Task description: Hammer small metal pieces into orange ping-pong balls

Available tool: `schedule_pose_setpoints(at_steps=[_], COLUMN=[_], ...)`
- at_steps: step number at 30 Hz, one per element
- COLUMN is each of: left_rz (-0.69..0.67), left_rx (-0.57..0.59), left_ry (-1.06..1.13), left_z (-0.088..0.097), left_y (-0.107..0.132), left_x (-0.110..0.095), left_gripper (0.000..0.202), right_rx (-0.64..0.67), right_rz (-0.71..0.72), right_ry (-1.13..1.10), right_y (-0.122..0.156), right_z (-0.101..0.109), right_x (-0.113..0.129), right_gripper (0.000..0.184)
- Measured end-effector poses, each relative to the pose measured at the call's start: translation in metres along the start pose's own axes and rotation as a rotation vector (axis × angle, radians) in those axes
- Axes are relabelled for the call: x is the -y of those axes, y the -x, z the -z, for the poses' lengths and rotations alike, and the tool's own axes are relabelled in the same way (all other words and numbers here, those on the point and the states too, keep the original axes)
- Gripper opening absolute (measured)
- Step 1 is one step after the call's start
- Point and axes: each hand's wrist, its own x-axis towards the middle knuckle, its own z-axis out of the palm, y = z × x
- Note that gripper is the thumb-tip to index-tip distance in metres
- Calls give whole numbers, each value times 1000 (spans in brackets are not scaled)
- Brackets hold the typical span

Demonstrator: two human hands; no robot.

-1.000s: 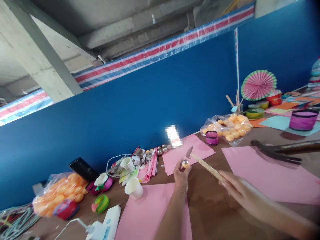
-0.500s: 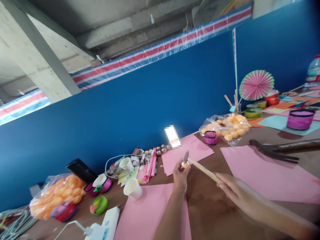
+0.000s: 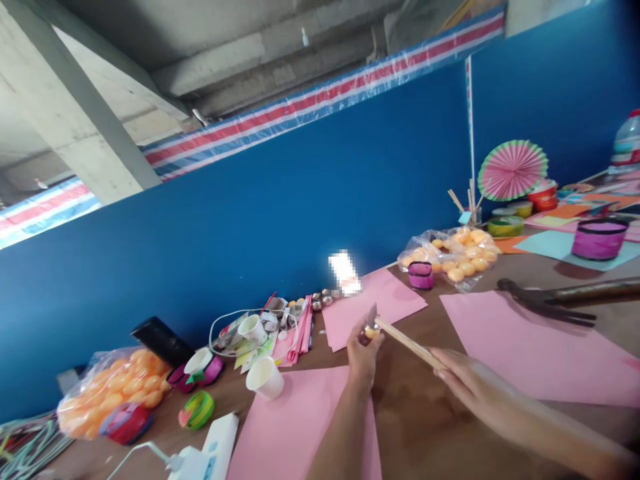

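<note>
My left hand [image 3: 363, 353] is closed round a small shiny ball [image 3: 371, 331], silver with a yellowish underside, held above the brown table. My right hand [image 3: 463, 373] grips the pale wooden handle of a small hammer [image 3: 407, 341]. Its dark wedge-shaped head stands right at the ball; whether they touch, I cannot tell. Behind my left hand lies a pink sheet [image 3: 383, 300], with several silver balls [image 3: 317, 305] beside its far left corner. Another pink sheet [image 3: 295, 427] lies under my left forearm.
A claw hammer [image 3: 545, 300] rests over a pink sheet at right. Bags of orange balls [image 3: 117, 387] stand left and back right. A white paper cup [image 3: 265, 378], a power strip [image 3: 220, 437] and a corded clutter pile sit left. A blue partition [image 3: 250, 220] closes off the back.
My left hand and the ball have turned slightly, showing more silver on the ball. The hammer head stays close against it. The rest of the table looks the same.
</note>
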Motion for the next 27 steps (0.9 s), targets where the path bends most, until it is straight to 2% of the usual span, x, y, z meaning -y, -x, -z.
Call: schedule_pose_setpoints(at_steps=[7,13,20,27], left_rz=[55,64,58,12], left_rx=[-76,-33,4,40], left_ry=[62,118,176,111], left_z=[3,4,1,0], left_y=[-3,-3,-3,-2], left_x=[6,8,4,-1], left_gripper=[56,52,55,50], right_rx=[46,34,18,49], right_rz=[-70,-103,-127,-133], right_ry=[-108,-102,-143,-132], right_y=[-4,0,-4,-4], right_z=[1,-6,1,-1], right_x=[-6,-9,-3,-6], right_gripper=[25,26,24,27])
